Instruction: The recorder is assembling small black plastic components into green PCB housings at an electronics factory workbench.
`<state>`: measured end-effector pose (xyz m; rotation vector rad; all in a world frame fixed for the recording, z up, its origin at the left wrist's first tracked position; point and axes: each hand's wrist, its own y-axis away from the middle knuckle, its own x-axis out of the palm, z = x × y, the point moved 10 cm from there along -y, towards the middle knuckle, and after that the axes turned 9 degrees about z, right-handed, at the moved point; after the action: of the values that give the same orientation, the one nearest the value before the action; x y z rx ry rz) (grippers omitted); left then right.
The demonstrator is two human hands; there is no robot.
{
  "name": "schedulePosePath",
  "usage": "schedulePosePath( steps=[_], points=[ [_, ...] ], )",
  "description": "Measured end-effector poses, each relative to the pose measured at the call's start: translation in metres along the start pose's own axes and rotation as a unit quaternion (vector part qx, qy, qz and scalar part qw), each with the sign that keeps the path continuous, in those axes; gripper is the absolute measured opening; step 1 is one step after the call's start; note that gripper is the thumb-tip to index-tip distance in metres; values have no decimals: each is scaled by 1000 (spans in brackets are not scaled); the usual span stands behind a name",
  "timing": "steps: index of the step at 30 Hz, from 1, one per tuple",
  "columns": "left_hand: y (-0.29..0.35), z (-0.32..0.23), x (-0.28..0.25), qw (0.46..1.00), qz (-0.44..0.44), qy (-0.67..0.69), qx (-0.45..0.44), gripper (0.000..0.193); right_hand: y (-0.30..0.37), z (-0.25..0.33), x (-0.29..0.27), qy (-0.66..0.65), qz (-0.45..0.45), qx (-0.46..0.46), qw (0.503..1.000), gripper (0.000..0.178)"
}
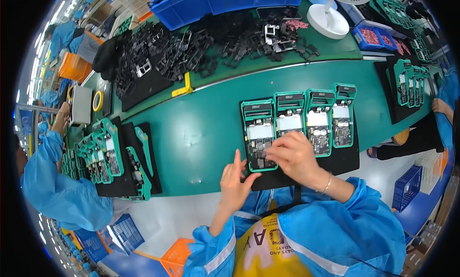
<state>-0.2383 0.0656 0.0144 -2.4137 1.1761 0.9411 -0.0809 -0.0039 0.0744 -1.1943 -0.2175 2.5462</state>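
Observation:
Several green-framed device housings with circuit boards stand in a row on a black mat [330, 165] in front of me. My right hand [301, 161] is over the leftmost housing [259, 133], its thumb and fingers pinched together at the lower right of the board. Whatever is in that pinch is too small to make out. Beside the lower left corner of the same housing is my left hand [233, 185], thumb and forefinger spread, the fingertips close to the green rim. My right fingers partly cover the second housing [289, 115].
Loose black plastic frames [184, 49] lie heaped along the far side, before a blue bin [225, 6]. A white fan [328, 22] stands far right. Co-workers' blue sleeves [43, 174] and more housings [103, 150] are at left; another mat with housings [409, 85] is at right.

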Motion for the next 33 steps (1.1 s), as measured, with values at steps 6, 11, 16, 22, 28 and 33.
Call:
schedulePosePath(
  steps=[6, 11, 16, 22, 28, 33],
  points=[
    [-91, -30, -75, 988, 9, -81, 129, 47, -84, -99, -110, 114, -75, -35, 990, 16],
    [-222, -54, -62, 970, 16, -92, 225, 31, -161, -196, -124, 172, -10, -19, 985, 37],
    [-291, -65, -7, 942, 15, -220, 254, 50, -178, -229, -103, 129, 113, 2, 985, 66],
    [-320, -63, 14, 934, 5, -248, 257, 56, -174, -240, -110, 114, 84, -27, 989, 62],
    [-318, -70, -8, 944, -24, -184, 273, 48, -167, -260, -113, 25, 117, 89, 989, 56],
    [-295, -49, -48, 974, -35, 157, 162, 49, -164, -248, -125, -166, 75, 129, 975, 21]
  ],
)
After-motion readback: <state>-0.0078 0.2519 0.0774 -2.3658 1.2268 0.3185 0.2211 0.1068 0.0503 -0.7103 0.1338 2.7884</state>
